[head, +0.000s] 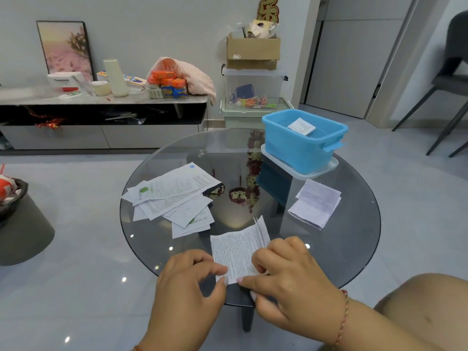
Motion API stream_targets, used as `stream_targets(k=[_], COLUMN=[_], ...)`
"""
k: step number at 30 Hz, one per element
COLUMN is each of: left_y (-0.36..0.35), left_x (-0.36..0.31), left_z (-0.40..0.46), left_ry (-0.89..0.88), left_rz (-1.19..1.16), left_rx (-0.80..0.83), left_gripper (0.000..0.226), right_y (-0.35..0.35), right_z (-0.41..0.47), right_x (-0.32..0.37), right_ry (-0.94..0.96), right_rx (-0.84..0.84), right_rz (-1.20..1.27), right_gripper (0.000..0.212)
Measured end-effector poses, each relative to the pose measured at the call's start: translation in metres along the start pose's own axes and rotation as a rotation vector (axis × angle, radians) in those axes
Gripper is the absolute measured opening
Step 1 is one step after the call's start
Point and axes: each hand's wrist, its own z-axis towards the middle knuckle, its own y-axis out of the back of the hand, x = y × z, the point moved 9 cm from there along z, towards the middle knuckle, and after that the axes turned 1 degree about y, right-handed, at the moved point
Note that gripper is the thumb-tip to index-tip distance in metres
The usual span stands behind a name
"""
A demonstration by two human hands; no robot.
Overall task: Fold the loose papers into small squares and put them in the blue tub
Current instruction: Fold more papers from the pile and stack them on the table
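Under both hands (243,279), paper's (238,249) near edge hidden.

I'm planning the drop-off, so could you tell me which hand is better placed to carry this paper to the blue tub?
Probably the right hand: the blue tub stands far right, on its side.

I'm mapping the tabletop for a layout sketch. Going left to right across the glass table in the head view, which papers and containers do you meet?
Loose paper pile → sheet being folded, held by both hands → blue tub → partly folded paper.
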Motion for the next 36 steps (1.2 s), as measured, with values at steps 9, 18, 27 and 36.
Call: stream_targets(k=[9,18,27,36], left_y=[-0.001,-0.002,-0.006,-0.016], left_x=[-0.002,-0.005,-0.045,-0.046], left_z=[0.000,0.007,0.011,-0.023], left_ry=[0.024,-0.086,-0.493,-0.669], left_rz=[-0.001,-0.024,0.096,0.155], left_rx=[0.052,0.052,0.159,0.127], left_gripper=[0.011,0.027,0.039,0.028], right_y=[0.012,0.037,-0.020,-0.007], right_z=[-0.023,-0.035,-0.028,-0.032], right_x=[-0.038,-0.076,-0.038,-0.024], right_ry=[-0.152,-0.313,-0.063,-0.015], right_rx=[0.015,-0.136,0.385,0.222], right_rz=[-0.028,0.137,0.161,0.092], right_gripper=[0.019,0.016,0.089,0.062])
